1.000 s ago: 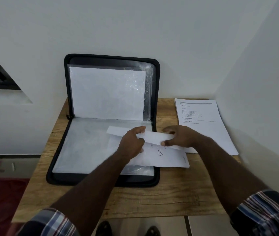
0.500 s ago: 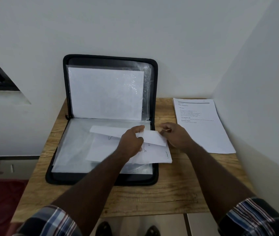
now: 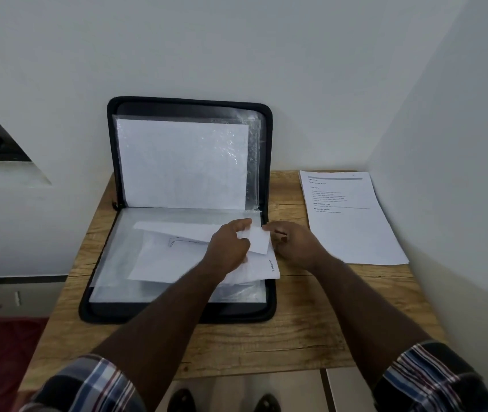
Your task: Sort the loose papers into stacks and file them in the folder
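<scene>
Head view: left hand (image 3: 228, 248) pinches the sheets' (image 3: 174, 257) right end over the folder (image 3: 177, 310), their long axis running leftward, while right hand (image 3: 293, 243), fingers curled, touches the same edge.

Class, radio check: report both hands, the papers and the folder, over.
Left hand grips lifted sheet; right hand pinches its edge. Sheets lie on open folder, not sleeved. Printed stack waits on table. Nothing blocking.

Both hands, left hand (image 3: 227, 248) and right hand (image 3: 293, 244), hold papers (image 3: 177, 257) over the open folder (image 3: 117, 162).
</scene>
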